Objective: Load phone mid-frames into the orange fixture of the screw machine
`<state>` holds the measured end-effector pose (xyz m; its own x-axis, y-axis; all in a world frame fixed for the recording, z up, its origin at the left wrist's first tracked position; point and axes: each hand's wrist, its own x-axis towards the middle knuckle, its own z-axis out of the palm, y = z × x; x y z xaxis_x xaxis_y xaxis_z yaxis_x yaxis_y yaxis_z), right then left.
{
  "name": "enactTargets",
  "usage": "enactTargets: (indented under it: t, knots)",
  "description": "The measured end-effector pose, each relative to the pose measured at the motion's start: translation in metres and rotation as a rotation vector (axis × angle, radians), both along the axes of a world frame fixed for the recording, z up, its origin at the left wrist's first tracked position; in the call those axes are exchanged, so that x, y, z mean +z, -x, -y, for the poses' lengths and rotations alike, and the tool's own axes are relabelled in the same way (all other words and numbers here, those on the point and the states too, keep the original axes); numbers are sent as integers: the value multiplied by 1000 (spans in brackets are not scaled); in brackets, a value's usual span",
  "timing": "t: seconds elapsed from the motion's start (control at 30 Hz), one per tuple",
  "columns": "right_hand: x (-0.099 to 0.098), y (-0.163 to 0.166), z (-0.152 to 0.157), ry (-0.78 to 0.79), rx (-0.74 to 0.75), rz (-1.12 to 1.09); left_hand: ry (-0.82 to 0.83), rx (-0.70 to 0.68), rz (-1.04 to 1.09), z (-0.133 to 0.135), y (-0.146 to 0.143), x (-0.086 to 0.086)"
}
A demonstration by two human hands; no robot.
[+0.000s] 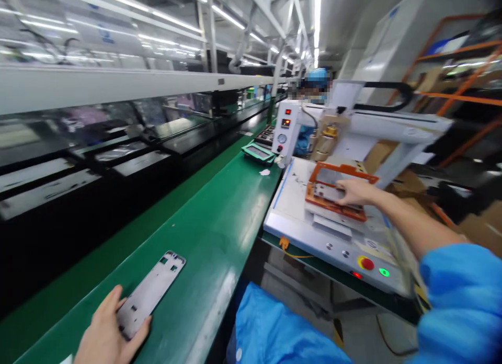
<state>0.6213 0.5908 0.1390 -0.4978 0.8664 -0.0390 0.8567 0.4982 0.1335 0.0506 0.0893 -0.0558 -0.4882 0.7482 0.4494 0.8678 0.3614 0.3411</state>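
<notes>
Green conveyor belt [219, 223] carrying 1 grey metal plate [151, 293], left hand [105, 335] gripping its end, right hand [353, 191] pressing flat on 1 orange fixture [333, 189], no writing legible.

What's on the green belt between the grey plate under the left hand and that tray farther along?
Nothing: in the head view the green belt is bare from the grey plate to the tray.

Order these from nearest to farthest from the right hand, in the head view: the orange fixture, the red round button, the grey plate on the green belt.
1. Orange fixture, under the right hand.
2. Red round button, on the machine's front edge.
3. Grey plate, far left on the green belt, under the left hand.
</notes>
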Motion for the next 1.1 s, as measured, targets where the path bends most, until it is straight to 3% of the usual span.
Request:
enactTargets:
  t: [0.1, 0.17, 0.33, 0.43, 0.53, 0.63, 0.73, 0.8, 0.97, 1.1]
  knots:
    - [15, 23, 5, -49, 37, 55, 50, 2, -44, 0, -17, 13]
    - [9, 64, 21, -44, 169, 66, 84, 12, -61, -1, -24, 19]
    - [-46, 232, 104, 12, 702, 88, 80, 74, -38, 0, -41, 32]
    - [-72, 321, 140, -35, 805, 47, 58, 149, -7, 5, -42, 37]
    - [-83, 372, 161, -98, 791, -58, 42, 241, 22, 11, -37, 40]
    - [-93, 387, 198, -91, 730, -218, -77, 194, 134, 14, -36, 40]
    - [-109, 384, 249, 126, 641, -448, -231, -34, 397, 14, -40, 37]
    - [-120, 379, 278, 203, 618, -506, -311, -106, 565, 13, -40, 36]
    - [-126, 380, 297, 112, 651, -436, -606, 119, 815, 8, -26, 36]
    - [-120, 377, 282, 158, 715, -383, -622, 187, 864, 9, -25, 41]
